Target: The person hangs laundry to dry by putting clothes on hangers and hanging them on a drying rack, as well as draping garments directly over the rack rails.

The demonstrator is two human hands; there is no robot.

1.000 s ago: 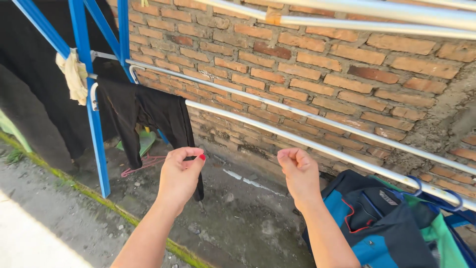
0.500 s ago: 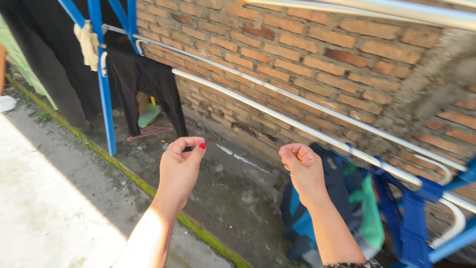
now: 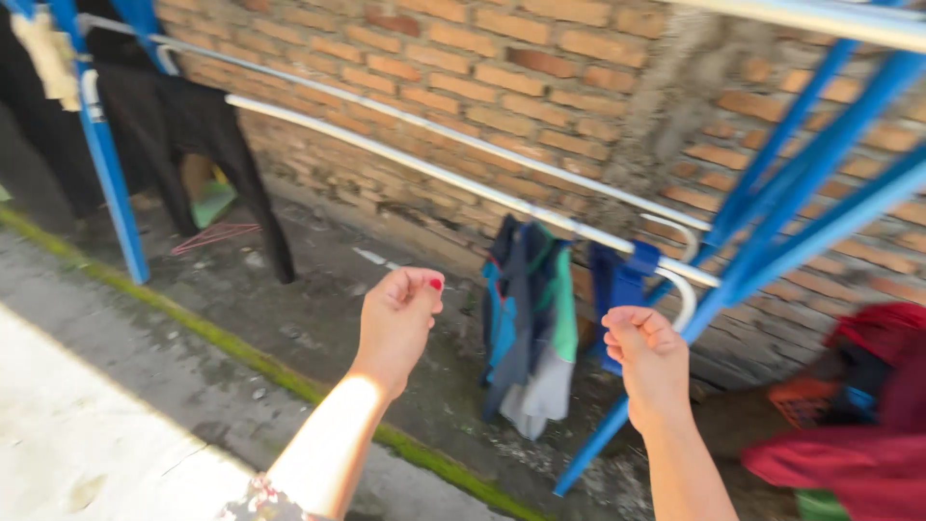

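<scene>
- Blue-and-green garment hangs from the lower white rail of the drying rack, near its right end, draped down toward the ground; blue frame leg just beside it.
- Left hand: raised, fingers curled into a loose fist, thumb tip against the forefinger; nothing visible in the pinch.
- Right hand: likewise curled shut, nothing visible in it, just below the rail's hooked end, apart from the garment.
- Black clothing hangs at the rack's far left end.
- Brick wall behind; red cloth lower right.
</scene>
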